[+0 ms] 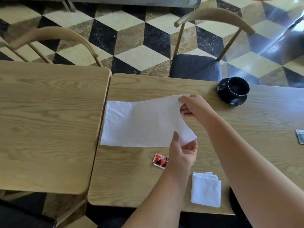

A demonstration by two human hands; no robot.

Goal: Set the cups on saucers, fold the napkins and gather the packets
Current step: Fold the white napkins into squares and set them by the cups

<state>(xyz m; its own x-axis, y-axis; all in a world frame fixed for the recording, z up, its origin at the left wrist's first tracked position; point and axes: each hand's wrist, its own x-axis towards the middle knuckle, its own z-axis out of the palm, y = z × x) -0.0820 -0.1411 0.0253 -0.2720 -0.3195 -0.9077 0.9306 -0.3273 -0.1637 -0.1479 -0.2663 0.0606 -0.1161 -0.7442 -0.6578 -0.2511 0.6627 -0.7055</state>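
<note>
A white napkin [139, 124] lies spread as a long rectangle on the right wooden table [131, 183]. My left hand [184, 152] pinches its near right corner and my right hand [194, 107] pinches its far right corner, both lifted off the table. A folded white napkin [206, 190] lies near the front edge. A red and white packet [160, 160] lies just left of my left wrist. At the far right a black cup [237, 88] stands on a black saucer [236, 100].
A second wooden table [49, 120] adjoins on the left. Two wooden chairs [197, 66] stand beyond the tables on a chequered floor. A grey packet [300, 136] shows at the right edge of the frame.
</note>
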